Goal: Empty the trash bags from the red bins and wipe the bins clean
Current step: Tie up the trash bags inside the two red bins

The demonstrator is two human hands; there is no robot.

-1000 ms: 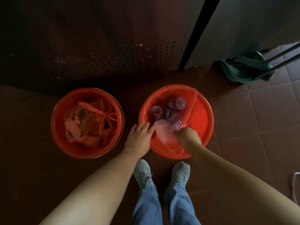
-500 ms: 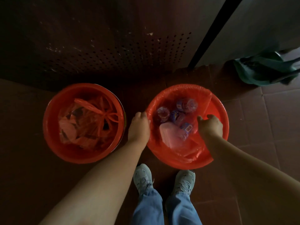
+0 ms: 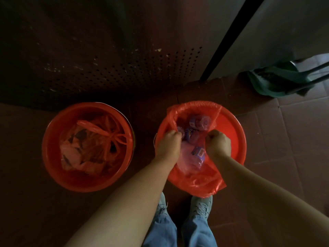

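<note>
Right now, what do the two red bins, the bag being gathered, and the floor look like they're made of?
Left bin and right bin: likely moulded plastic, with smooth, slightly glossy walls. Bag gripped by the left hand and right hand: thin see-through red plastic film that crinkles and shows the trash inside. Floor: probably matte reddish-brown tile, going by the grout lines.

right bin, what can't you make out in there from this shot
Head view only:
- Bottom of the right bin: covered by the red bag and the trash in it.
- Labels on the bottles: too small and dim to read.
- Fingertips of the left hand and right hand: curled into the bag's plastic, out of sight.
- Bin's near rim: draped by the bag.
</note>
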